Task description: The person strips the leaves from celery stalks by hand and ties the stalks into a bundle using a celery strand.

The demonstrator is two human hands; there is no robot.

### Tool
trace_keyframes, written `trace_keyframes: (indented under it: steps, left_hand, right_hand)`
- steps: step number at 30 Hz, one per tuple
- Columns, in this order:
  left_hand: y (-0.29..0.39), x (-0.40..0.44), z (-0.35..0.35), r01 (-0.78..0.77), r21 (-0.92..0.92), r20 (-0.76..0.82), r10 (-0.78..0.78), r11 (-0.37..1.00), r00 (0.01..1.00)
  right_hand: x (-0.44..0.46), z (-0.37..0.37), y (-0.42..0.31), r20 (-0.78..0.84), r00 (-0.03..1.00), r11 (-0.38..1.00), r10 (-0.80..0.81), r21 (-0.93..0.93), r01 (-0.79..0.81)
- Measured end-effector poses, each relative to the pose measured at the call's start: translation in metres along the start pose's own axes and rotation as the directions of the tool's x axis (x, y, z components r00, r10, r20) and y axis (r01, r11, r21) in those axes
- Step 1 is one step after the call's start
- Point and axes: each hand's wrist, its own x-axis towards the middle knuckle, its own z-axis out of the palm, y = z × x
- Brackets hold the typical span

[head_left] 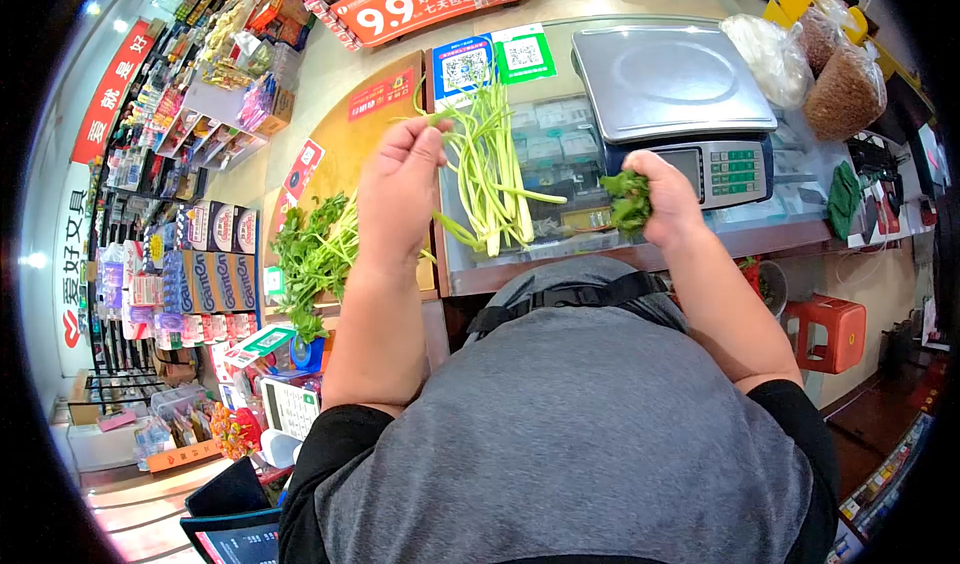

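My left hand is closed in a pinch above the counter's left part, with a thin green celery stalk at its fingertips. Just right of it, stripped pale-green celery stalks lie in a loose bundle on the glass counter. My right hand is closed around a bunch of dark green celery leaves, in front of the scale. Partly hidden behind my left forearm, a pile of leafy celery rests on the wooden counter section.
A digital scale with a steel pan stands at the back right, beside bagged brown goods. Two QR-code cards lie behind the stalks. At lower right is a red stool. Shop shelves fill the left side.
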Motion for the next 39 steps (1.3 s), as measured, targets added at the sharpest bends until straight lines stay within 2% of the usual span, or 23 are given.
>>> trace_keyframes:
  steps: [3,4,5,6,7,8,9,11,13,16,18,19,20,21,22,23,24,25,29,30,33,36,39]
  left_hand:
    - [0.007,0.018,0.002,0.015,-0.064,0.001,-0.015,0.998,1.000]
    - [0.001,0.030,-0.005,0.007,-0.054,0.078,-0.003,0.999,0.997]
    - [-0.011,0.044,-0.003,-0.034,0.026,0.062,0.033,0.999,0.998]
    - [-0.026,0.061,-0.001,-0.076,0.107,0.048,0.071,0.991,0.996]
    - [-0.043,0.073,-0.002,-0.118,0.189,0.037,0.113,0.975,0.993]
    - [-0.061,0.081,-0.006,-0.102,0.447,0.043,0.092,0.889,0.995]
    - [-0.084,0.088,-0.013,-0.081,0.672,0.042,0.071,0.736,0.997]
    - [-0.154,0.109,-0.048,0.106,0.702,-0.022,-0.127,0.704,0.992]
    - [-0.176,0.082,-0.049,0.143,0.670,-0.071,-0.129,0.728,0.989]
    - [-0.174,0.045,-0.035,0.207,0.851,-0.106,-0.228,0.483,0.968]
    - [-0.209,0.033,-0.047,-0.008,0.943,0.040,-0.088,0.334,0.995]
    - [-0.211,0.028,-0.046,0.040,0.923,0.019,-0.148,0.382,0.989]
    - [-0.214,0.033,-0.046,0.064,0.930,0.027,-0.241,0.361,0.970]
    - [-0.254,0.037,-0.068,0.149,0.884,-0.046,-0.234,0.443,0.971]
    - [-0.232,0.035,-0.055,0.182,0.914,-0.082,-0.274,0.362,0.958]
    - [-0.211,0.029,-0.041,0.171,0.920,-0.082,-0.254,0.354,0.964]
    - [-0.226,0.031,-0.047,0.148,0.912,-0.076,-0.197,0.383,0.978]
    - [-0.217,0.028,-0.038,0.172,0.905,-0.088,-0.225,0.389,0.970]
    - [-0.207,0.032,-0.031,0.239,0.892,-0.142,-0.263,0.385,0.954]
    - [-0.201,0.030,-0.023,0.259,0.889,-0.165,-0.264,0.377,0.950]
    - [-0.192,0.023,-0.004,0.294,0.887,-0.223,-0.227,0.356,0.948]
    - [-0.220,0.025,-0.030,0.263,0.907,-0.234,-0.125,0.329,0.964]
    - [-0.213,0.012,-0.026,0.354,0.895,-0.317,-0.171,0.272,0.933]
  right_hand:
    - [-0.016,-0.027,-0.012,-0.025,1.000,0.996,0.018,0.090,-0.015]
    - [-0.020,-0.036,-0.016,-0.062,0.998,0.995,0.011,0.096,-0.005]
    - [-0.024,-0.046,-0.021,-0.098,0.995,0.995,0.005,0.102,0.005]
    - [-0.028,-0.062,-0.025,-0.050,0.998,0.991,0.042,0.127,-0.035]
    - [-0.033,-0.068,-0.029,-0.122,0.992,0.990,0.021,0.138,-0.004]
    - [-0.041,-0.071,-0.035,-0.192,0.981,0.989,0.001,0.146,0.028]
    - [-0.046,-0.078,-0.038,-0.261,0.965,0.987,-0.018,0.152,0.059]
    - [-0.051,-0.123,-0.045,-0.320,0.947,0.981,-0.032,0.171,0.091]
    - [-0.070,-0.148,-0.059,-0.380,0.925,0.944,-0.001,0.305,0.126]
    - [-0.093,-0.248,-0.069,-0.278,0.959,0.914,-0.061,0.371,0.165]
    - [-0.105,-0.292,-0.077,-0.487,0.872,0.879,-0.045,0.395,0.266]
    - [-0.119,-0.320,-0.082,-0.602,0.797,0.855,-0.050,0.386,0.346]
    - [-0.130,-0.338,-0.087,-0.635,0.770,0.854,-0.063,0.365,0.371]
    - [-0.135,-0.360,-0.089,-0.667,0.741,0.850,-0.070,0.349,0.395]
    - [-0.141,-0.423,-0.080,-0.624,0.777,0.839,-0.082,0.378,0.392]
    - [-0.153,-0.478,-0.078,-0.566,0.819,0.829,-0.090,0.413,0.377]
    - [-0.165,-0.458,-0.092,-0.760,0.649,0.811,-0.037,0.357,0.464]
    - [-0.164,-0.424,-0.103,-0.891,0.453,0.797,0.032,0.296,0.526]
    - [-0.178,-0.507,-0.110,-0.919,0.390,0.776,0.049,0.281,0.564]
    - [-0.176,-0.521,-0.114,-0.938,0.344,0.782,0.042,0.245,0.574]
    - [-0.166,-0.535,-0.136,-0.962,0.263,0.768,0.075,0.224,0.600]
    - [-0.155,-0.599,-0.146,-0.936,0.298,0.736,0.189,0.336,0.588]
    - [-0.147,-0.665,-0.152,-0.926,0.240,0.765,0.291,0.376,0.523]
